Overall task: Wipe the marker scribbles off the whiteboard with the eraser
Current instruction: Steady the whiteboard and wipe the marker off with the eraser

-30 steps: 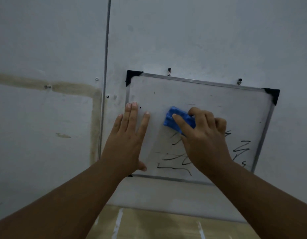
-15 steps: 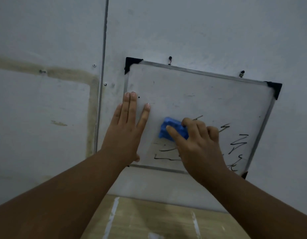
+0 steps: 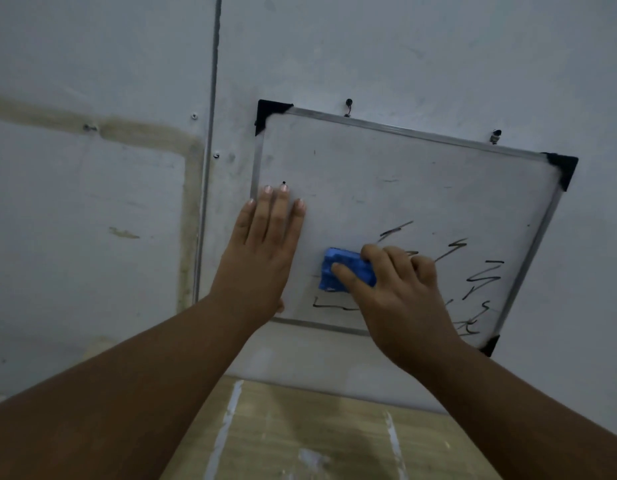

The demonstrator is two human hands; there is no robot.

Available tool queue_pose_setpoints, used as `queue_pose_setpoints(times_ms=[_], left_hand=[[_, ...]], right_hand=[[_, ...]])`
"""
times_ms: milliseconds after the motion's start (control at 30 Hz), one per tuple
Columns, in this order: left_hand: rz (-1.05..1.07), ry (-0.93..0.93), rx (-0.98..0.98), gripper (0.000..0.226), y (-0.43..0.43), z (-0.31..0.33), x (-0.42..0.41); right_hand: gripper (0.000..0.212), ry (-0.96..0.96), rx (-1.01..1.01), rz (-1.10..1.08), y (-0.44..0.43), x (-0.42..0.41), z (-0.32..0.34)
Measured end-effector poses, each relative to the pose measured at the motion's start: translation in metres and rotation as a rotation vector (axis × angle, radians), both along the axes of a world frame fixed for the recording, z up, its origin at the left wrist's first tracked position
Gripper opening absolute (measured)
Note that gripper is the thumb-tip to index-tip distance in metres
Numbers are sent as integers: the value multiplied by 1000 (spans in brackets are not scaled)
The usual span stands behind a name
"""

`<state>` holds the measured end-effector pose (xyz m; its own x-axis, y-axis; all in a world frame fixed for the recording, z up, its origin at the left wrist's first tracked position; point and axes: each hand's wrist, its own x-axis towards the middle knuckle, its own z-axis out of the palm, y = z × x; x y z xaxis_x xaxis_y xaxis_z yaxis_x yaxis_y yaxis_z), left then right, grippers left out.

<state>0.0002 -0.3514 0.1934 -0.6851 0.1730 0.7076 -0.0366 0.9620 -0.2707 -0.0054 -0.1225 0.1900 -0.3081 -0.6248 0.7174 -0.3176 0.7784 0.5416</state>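
- Pressing against the lower-middle of the whiteboard (image 3: 386, 188), the blue eraser (image 3: 338, 271) sits just left of the black marker scribbles (image 3: 480, 275).
- Right hand (image 3: 400, 296): fingers curled and clamped on the eraser.
- Left hand (image 3: 262, 251): flat on the board's left edge, fingers straight and nearly together.
- Whiteboard hangs tilted on a pale wall (image 3: 92, 202).

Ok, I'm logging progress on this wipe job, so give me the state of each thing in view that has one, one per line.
whiteboard: hung on the wall, tilted, upper part wiped, lower right not.
marker scribbles: remain at lower right and below the eraser.
eraser: blue, pressed against the board, gripped.
right hand: closed on the eraser.
left hand: open, flat on the board's left edge.
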Motion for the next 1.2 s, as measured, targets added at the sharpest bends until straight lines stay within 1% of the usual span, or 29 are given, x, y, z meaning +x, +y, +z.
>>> queue_pose_setpoints(times_ms=[133, 167, 267, 367, 467, 533, 667, 733, 800, 867, 933, 1033, 1100, 1200], left_hand=[[-34, 30, 4, 165, -3, -4, -1], [-42, 35, 2, 165, -5, -5, -1], [-49, 40, -7, 164, -7, -6, -1], [-45, 36, -12, 163, -6, -6, -1], [-54, 39, -5, 163, -6, -6, -1], [-56, 33, -7, 163, -8, -5, -1], [-56, 30, -15, 163, -8, -6, -2], [-62, 41, -14, 163, -8, -6, -2], [-70, 48, -9, 164, -8, -6, -3], [-76, 47, -5, 165, -9, -6, -4], [-75, 42, -5, 164, -9, -6, -4], [-70, 38, -7, 162, -9, -6, -2], [-70, 35, -6, 161, -8, -6, -1], [-80, 29, 9, 161, -7, -7, -2]], right_hand=[[60, 41, -167, -46, 0, -3, 6], [59, 33, -180, -41, -2, -2, 1], [58, -23, -104, -29, -4, 1, -16], [57, -24, -61, -25, -1, 1, -11], [54, 26, -147, -54, -6, -1, -2], [56, 25, -174, -54, -10, 0, -6], [60, -83, -63, -48, -10, 8, -36], [60, -86, -30, -37, -10, 8, -34], [58, -47, -70, -35, -11, 5, -23], [55, -10, -178, -31, -14, 4, -16], [54, -15, -246, -14, -19, 7, -24], [55, -79, -208, 17, -23, 13, -47], [53, -78, -201, 48, -19, 12, -45], [52, -50, -289, 52, -17, 5, -31]])
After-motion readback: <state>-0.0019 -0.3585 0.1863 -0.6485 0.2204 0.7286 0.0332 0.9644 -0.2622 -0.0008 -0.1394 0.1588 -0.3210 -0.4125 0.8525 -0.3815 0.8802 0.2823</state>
